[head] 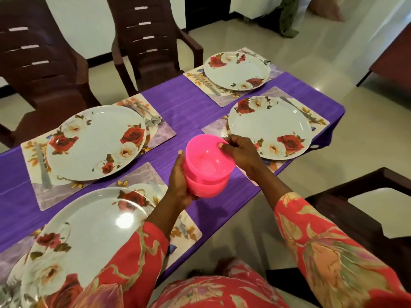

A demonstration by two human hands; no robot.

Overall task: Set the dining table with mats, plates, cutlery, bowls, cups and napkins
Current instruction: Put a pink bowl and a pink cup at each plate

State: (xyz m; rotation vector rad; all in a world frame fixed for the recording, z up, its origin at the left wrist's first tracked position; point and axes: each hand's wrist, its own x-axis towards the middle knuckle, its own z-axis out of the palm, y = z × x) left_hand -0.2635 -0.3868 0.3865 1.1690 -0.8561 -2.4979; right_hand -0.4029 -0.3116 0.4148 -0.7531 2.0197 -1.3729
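Mats, plates (270, 126) and cutlery look done at all 4 spots. We're on bowls now: left hand (179, 181) cups the pink bowl stack (208, 167) mid-table, right hand (239, 150) pinches the top rim at 3 o'clock. No bowls, cups or napkins down yet afaict.

We find two nested pink bowls (208, 165) held upright above the purple-clothed surface (184, 103), open side up. Four floral plates (95, 143) sit on floral mats (163, 130); cutlery (42, 167) lies on the mats beside the plates.
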